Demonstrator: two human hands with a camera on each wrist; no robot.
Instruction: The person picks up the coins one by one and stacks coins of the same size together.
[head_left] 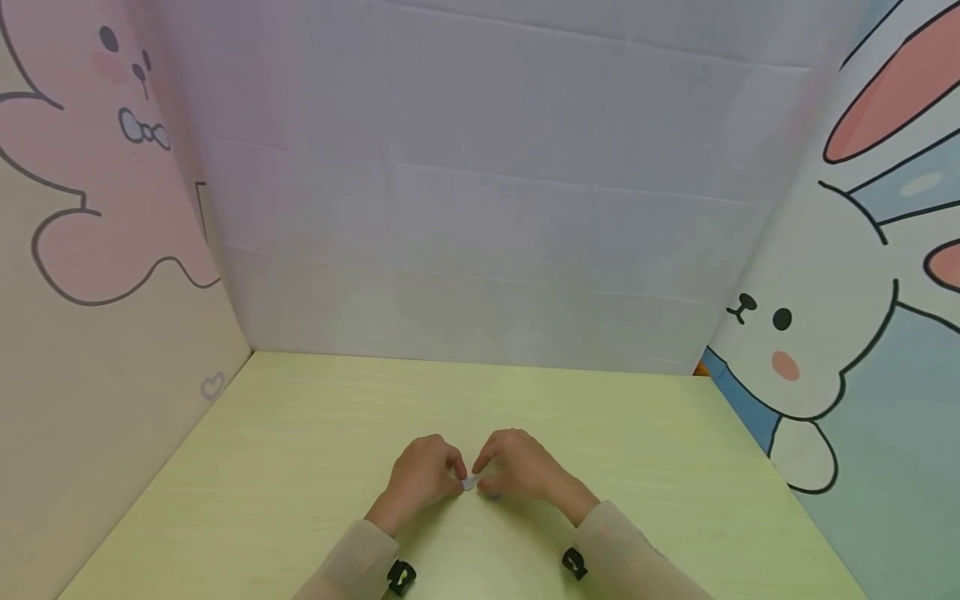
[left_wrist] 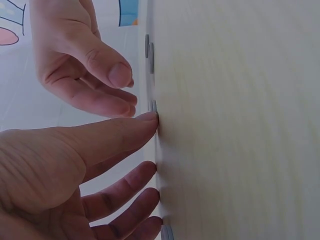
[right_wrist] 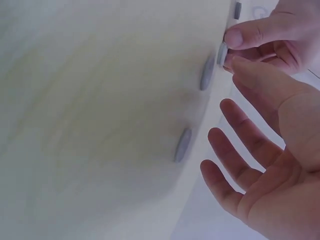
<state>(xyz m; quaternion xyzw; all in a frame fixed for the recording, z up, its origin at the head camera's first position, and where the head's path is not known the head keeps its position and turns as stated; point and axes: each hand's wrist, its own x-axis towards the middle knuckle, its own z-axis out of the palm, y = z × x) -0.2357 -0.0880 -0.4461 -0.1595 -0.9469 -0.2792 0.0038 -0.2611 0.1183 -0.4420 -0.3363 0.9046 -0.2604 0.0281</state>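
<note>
My left hand [head_left: 426,477] pinches a small, flat grey-white disc [head_left: 469,482] between thumb and fingertips, just above the tabletop. In the right wrist view, the pinched disc [right_wrist: 221,54] stands on edge beside the left thumb. My right hand [head_left: 521,467] is close on the other side, its thumb and fingers spread apart with nothing seen between them. Whether a right fingertip touches the disc I cannot tell. Two similar grey discs, one nearer [right_wrist: 183,145] and one farther [right_wrist: 207,72], lie on the table by the right hand.
Another grey piece [left_wrist: 166,232] lies by the left hand's lower fingers. The pale yellow table [head_left: 315,417] meets a white cloth backdrop [head_left: 480,208]. Cartoon-printed panels stand on the left [head_left: 112,375] and right [head_left: 892,400]. A dark clip [head_left: 401,577] sits at the left sleeve.
</note>
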